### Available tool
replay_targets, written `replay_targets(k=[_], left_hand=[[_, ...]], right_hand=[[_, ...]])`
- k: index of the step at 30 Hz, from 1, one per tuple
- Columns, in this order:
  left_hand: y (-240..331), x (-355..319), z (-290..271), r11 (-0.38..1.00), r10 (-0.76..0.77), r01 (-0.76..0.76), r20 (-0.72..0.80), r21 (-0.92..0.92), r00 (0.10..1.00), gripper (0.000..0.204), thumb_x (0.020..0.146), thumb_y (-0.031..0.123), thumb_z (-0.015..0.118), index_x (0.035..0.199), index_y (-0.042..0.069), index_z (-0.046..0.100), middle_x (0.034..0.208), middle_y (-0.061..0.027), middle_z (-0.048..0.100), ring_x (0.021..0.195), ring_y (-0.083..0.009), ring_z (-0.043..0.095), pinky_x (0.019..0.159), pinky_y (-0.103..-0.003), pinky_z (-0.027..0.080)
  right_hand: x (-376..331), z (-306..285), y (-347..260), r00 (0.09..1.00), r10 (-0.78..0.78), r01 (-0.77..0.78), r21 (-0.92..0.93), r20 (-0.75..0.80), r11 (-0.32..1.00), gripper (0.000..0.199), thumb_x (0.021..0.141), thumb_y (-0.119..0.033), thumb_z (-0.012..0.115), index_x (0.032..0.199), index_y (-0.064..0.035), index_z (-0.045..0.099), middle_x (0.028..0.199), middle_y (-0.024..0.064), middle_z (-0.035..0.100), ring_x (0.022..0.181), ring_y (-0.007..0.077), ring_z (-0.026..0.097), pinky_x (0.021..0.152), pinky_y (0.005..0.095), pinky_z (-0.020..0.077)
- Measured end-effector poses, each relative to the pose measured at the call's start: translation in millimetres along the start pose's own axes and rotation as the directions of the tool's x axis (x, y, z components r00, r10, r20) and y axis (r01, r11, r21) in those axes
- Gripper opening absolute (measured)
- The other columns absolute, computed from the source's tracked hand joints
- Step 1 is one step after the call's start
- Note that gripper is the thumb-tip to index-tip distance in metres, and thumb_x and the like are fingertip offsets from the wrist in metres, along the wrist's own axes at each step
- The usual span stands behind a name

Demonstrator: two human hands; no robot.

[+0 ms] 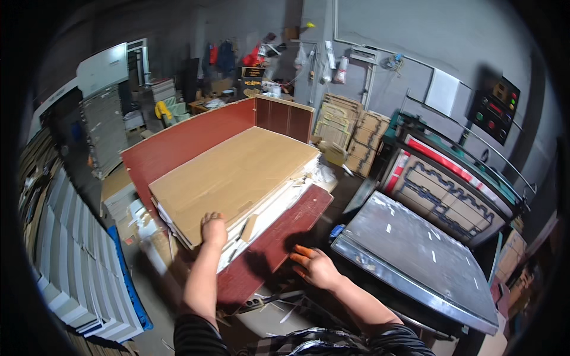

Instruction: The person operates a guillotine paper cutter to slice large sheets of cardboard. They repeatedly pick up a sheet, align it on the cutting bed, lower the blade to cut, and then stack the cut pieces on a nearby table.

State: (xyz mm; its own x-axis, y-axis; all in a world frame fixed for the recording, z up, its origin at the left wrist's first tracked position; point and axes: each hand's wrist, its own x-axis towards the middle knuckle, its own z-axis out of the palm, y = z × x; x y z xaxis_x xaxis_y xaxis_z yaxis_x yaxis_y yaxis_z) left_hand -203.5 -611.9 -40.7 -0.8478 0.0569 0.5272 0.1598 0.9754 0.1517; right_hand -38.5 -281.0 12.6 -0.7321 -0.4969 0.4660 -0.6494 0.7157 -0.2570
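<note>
A wide brown cardboard sheet (pixel 237 172) lies on top of a stack with white edges, on a dark red board (pixel 285 222). My left hand (pixel 215 230) rests on the sheet's near left corner, fingers laid forward over its surface. Over the right edge of the red board, my right hand (pixel 317 268) hovers with orange-coloured fingertips, its fingers apart and nothing in them. Between the hands, a small brown cardboard strip (pixel 249 227) lies on white sheets along the stack's near edge. Upright red panels (pixel 196 127) border the stack's far sides.
At right stands a press with a flat metal bed (pixel 409 237), a raised frame holding a cutting die (pixel 445 196) and a control box (pixel 496 110). Stacked pale sheets (pixel 77 255) fill the left side. More die boards (pixel 365 139) lean against the back wall.
</note>
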Motion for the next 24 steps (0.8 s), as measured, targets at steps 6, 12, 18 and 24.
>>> replay_targets(k=[6,12,18,24], left_hand=[[-14,16,-48,0.949,-0.107,0.230,0.466,-0.216,0.878,0.062,0.069,0.019,0.079,0.123,-0.002,0.057,0.123,-0.0240,0.058,0.115,-0.0350,0.057,0.097,-0.039,0.045],[109,69,16,0.882,0.146,-0.146,-0.033,-0.447,0.989,0.051,0.085,0.011,0.066,0.132,-0.001,0.050,0.136,-0.0201,0.050,0.127,-0.0313,0.047,0.107,-0.039,0.034],[438,7,-44,0.511,0.636,-0.635,-0.242,-0.579,0.733,0.042,0.088,0.002,0.060,0.130,0.001,0.054,0.138,-0.0164,0.049,0.133,-0.0306,0.041,0.109,-0.037,0.031],[629,-93,-128,0.154,0.871,-0.734,-0.259,-0.661,0.416,0.043,0.081,0.002,0.064,0.123,0.002,0.058,0.141,-0.0144,0.048,0.134,-0.0318,0.040,0.110,-0.039,0.030]], right_hand=[[-225,-188,-7,0.817,0.470,-0.532,-0.124,-0.335,0.837,0.038,0.075,-0.003,0.072,0.113,-0.0070,0.065,0.116,0.0165,0.063,0.108,0.0347,0.061,0.092,0.0381,0.0505],[-602,-273,-16,-0.089,0.516,-0.946,-0.089,-0.852,-0.310,0.063,0.079,-0.026,0.074,0.131,-0.0035,0.048,0.135,0.0193,0.048,0.123,0.0373,0.047,0.099,0.0399,0.0429],[-776,-286,-122,-0.880,0.232,-0.327,0.174,-0.415,-0.929,0.117,0.067,-0.056,0.078,0.152,-0.0111,0.012,0.159,0.0114,0.010,0.146,0.0299,0.008,0.113,0.0600,0.0130],[-855,-229,-171,-0.778,0.312,-0.375,0.003,-0.546,-0.927,0.078,0.078,-0.044,0.072,0.138,-0.0072,0.037,0.145,0.0149,0.037,0.136,0.0313,0.031,0.107,0.0570,0.0279]])
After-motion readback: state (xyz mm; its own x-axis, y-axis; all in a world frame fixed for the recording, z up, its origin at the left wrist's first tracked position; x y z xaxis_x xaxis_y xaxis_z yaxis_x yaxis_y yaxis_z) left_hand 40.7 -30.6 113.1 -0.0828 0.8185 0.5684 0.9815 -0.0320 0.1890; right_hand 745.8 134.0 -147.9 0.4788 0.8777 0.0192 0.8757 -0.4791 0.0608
